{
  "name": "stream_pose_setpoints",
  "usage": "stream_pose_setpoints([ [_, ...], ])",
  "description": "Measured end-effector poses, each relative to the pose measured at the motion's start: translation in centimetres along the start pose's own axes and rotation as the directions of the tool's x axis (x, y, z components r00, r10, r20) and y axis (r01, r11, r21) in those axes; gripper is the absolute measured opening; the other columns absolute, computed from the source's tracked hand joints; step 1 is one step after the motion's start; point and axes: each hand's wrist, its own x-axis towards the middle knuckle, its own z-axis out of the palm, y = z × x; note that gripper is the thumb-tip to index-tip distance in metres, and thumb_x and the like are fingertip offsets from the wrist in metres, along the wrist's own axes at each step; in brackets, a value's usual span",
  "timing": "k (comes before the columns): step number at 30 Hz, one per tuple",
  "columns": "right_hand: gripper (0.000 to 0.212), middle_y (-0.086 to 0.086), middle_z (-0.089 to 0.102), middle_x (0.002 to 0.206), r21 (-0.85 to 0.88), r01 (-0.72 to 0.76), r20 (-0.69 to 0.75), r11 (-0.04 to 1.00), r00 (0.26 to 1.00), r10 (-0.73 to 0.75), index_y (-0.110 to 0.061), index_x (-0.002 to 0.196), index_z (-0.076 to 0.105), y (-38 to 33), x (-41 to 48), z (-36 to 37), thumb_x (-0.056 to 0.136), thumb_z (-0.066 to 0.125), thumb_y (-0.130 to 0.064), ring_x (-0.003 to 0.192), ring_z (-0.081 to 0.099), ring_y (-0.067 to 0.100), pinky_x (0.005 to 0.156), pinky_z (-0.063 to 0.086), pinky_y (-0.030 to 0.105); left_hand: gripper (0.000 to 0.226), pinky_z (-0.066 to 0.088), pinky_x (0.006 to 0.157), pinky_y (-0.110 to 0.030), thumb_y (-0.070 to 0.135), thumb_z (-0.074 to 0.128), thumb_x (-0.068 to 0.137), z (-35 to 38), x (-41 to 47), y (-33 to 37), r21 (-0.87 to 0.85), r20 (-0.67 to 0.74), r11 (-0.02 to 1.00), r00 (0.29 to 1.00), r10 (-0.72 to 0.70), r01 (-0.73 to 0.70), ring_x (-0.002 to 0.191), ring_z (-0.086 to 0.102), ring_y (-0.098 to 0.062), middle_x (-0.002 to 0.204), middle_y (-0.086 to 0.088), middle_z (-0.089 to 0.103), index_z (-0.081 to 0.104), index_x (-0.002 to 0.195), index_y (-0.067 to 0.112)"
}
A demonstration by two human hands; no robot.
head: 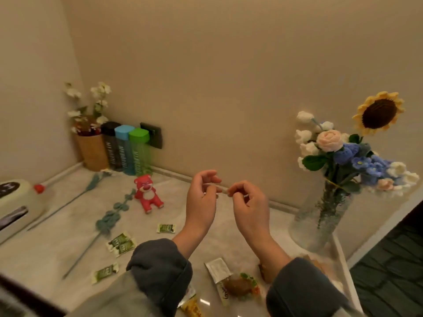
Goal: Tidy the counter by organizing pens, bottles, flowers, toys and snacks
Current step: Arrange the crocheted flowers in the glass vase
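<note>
Both hands are raised over the middle of the counter, the left hand and right hand each pinching one end of a thin pale strip. Bottles stand in the back left corner, a red toy bear sits just in front of them, and a vase of flowers stands at the right edge.

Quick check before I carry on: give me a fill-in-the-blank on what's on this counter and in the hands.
The bottle nearest the wall socket has a ____ cap.
The sunflower stands in a glass ____.
The red toy in front of that bottle is a ____.
The left hand and right hand pinch a thin pale strip in their ____.
Missing words: green; vase; bear; fingers.
</note>
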Motion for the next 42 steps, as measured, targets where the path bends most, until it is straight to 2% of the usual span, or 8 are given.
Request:
stream_pose_setpoints([
  [7,0.032,-0.015,0.066,0.077,0.087,-0.090,0.206,0.992,0.976,0.070,-0.036,0.077,0.062,-0.7,-0.2,10.0,0.081,0.052,-0.006,0.076,0.060,0.002,0.061,0.042,0.015,0.035,0.052,0.071,-0.024,-0.001,0.045,0.088,-10.0,2.4,-3.0,0.130,-0.149,0.984,0.984,-0.100,0.120,0.079,0.065,-0.007,0.096,0.004,0.065,0.059,0.102,0.028],
  [13,0.027,-0.016,0.066,0.081,0.078,-0.215,0.388,0.974,0.906,0.169,-0.035,0.080,0.064,-1.4,-0.3,18.9,0.082,0.055,-0.010,0.078,0.061,0.002,0.069,0.050,0.028,0.032,0.049,0.068,-0.020,0.001,0.048,0.087,-18.7,4.4,-5.8,0.211,-0.268,0.940,0.941,-0.208,0.268,0.081,0.065,-0.008,0.094,0.010,0.068,0.060,0.097,0.030],
  [19,0.020,-0.017,0.062,0.093,-0.119,-0.242,0.532,0.963,0.803,0.268,-0.032,0.101,0.065,-1.4,-0.1,26.7,0.088,0.057,-0.021,0.087,0.059,0.006,0.075,0.048,0.027,0.035,0.049,0.073,-0.023,-0.001,0.046,0.088,-26.9,7.0,-8.7,0.303,-0.316,0.876,0.906,-0.281,0.377,0.086,0.063,-0.012,0.095,0.006,0.066,0.057,0.092,0.031],
  [25,0.023,-0.009,0.063,0.087,-0.375,-0.233,0.552,0.897,0.721,0.418,-0.031,0.112,0.054,-0.9,-0.1,32.2,0.089,0.054,-0.037,0.080,0.061,0.010,0.064,0.048,0.029,0.031,0.046,0.085,-0.024,0.002,0.050,0.088,-32.6,9.5,-11.2,0.386,-0.321,0.808,0.886,-0.334,0.445,0.097,0.059,-0.008,0.103,0.005,0.065,0.058,0.098,0.029],
  [31,0.039,-0.004,0.058,0.092,-0.566,-0.188,0.522,0.803,0.672,0.525,-0.023,0.102,0.044,-0.4,0.2,35.9,0.087,0.053,-0.058,0.079,0.057,0.013,0.057,0.044,0.031,0.034,0.033,0.101,-0.029,0.011,0.053,0.087,-37.2,11.5,-12.4,0.722,-0.263,0.607,0.944,-0.201,0.330,0.122,0.040,-0.014,0.121,0.010,0.052,0.057,0.113,0.033],
  [35,0.047,-0.001,0.061,0.097,-0.589,-0.180,0.493,0.788,0.692,0.526,-0.020,0.110,0.045,-0.6,0.7,37.5,0.087,0.055,-0.059,0.088,0.062,0.019,0.073,0.055,0.039,0.047,0.028,0.108,-0.034,0.015,0.051,0.089,-38.8,12.8,-13.2,0.849,-0.210,0.428,0.942,-0.264,0.309,0.131,0.033,-0.020,0.139,0.001,0.045,0.043,0.134,0.025],
  [39,0.037,-0.003,0.063,0.090,-0.607,-0.164,0.490,0.777,0.692,0.529,-0.021,0.104,0.050,-0.8,1.2,38.4,0.087,0.059,-0.052,0.083,0.062,0.016,0.071,0.056,0.040,0.052,0.034,0.102,-0.033,0.017,0.049,0.091,-39.7,13.6,-14.1,0.940,-0.170,0.257,0.961,-0.219,0.225,0.125,0.041,-0.021,0.138,0.000,0.044,0.035,0.141,0.024],
  [42,0.032,-0.004,0.064,0.086,-0.606,-0.179,0.486,0.775,0.688,0.539,-0.021,0.097,0.055,-0.8,1.4,38.7,0.085,0.061,-0.050,0.081,0.062,0.015,0.070,0.055,0.038,0.048,0.038,0.095,-0.032,0.016,0.046,0.094,-39.7,14.2,-14.3,0.954,-0.140,0.237,0.970,-0.200,0.186,0.116,0.049,-0.020,0.131,0.000,0.048,0.035,0.140,0.024],
])
